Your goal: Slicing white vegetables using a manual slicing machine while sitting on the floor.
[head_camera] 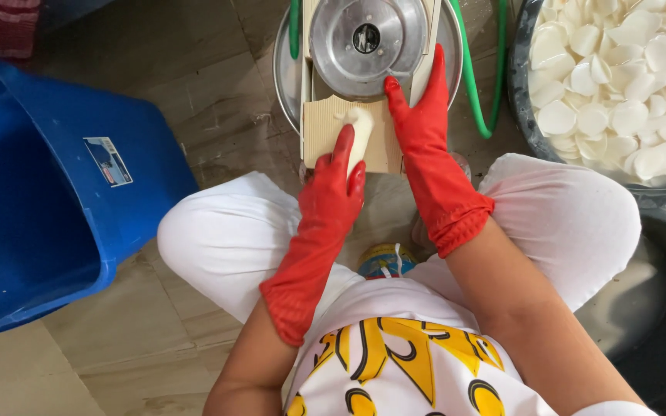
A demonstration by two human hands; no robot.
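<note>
The slicer disc [366, 37] is cut off at twelve o'clock. The basin of white slices [618, 77] runs off at two o'clock, the blue tub [32, 192] at nine. The left hand [333, 192] covers the peeled root's [361, 131] near end. The tin [385, 260] between the knees is mostly hidden.

free: floor left of slicer [364, 46] | blocked: blue bin [48, 192], slice tub [522, 115]
</note>
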